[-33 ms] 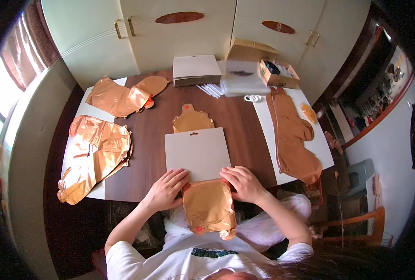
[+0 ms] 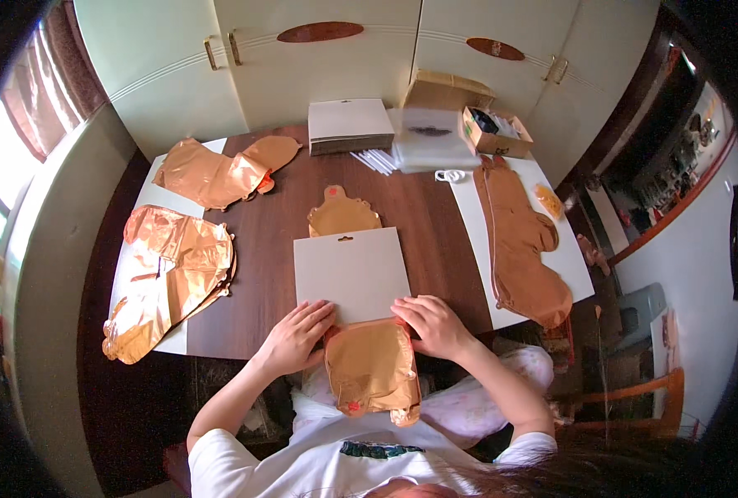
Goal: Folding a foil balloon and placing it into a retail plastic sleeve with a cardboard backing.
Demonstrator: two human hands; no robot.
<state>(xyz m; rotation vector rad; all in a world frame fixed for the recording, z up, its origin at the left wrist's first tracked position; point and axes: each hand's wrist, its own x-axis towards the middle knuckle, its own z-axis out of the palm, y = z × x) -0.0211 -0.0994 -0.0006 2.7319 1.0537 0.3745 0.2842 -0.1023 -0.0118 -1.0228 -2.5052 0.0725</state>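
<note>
A white card (image 2: 350, 270) with a hanging slot lies over a rose-gold foil balloon. The balloon's far part (image 2: 344, 214) sticks out beyond the card, and its near part (image 2: 370, 365) extends past the table's front edge over my lap. My left hand (image 2: 299, 334) is closed at the near left corner, fingertips on the card and thumb beside the foil. At the near right corner my right hand (image 2: 432, 327) is closed in the same way, pinching the foil's edge against the card. The foil under my fingers is partly hidden.
Other foil balloons lie left (image 2: 170, 274), back left (image 2: 219, 173) and right (image 2: 518, 241). Along the back are a stack of cards (image 2: 350, 124), white straws (image 2: 375, 161), clear plastic bags (image 2: 435, 141) and a small box (image 2: 510, 143). A yellow packet (image 2: 548, 201) sits at right.
</note>
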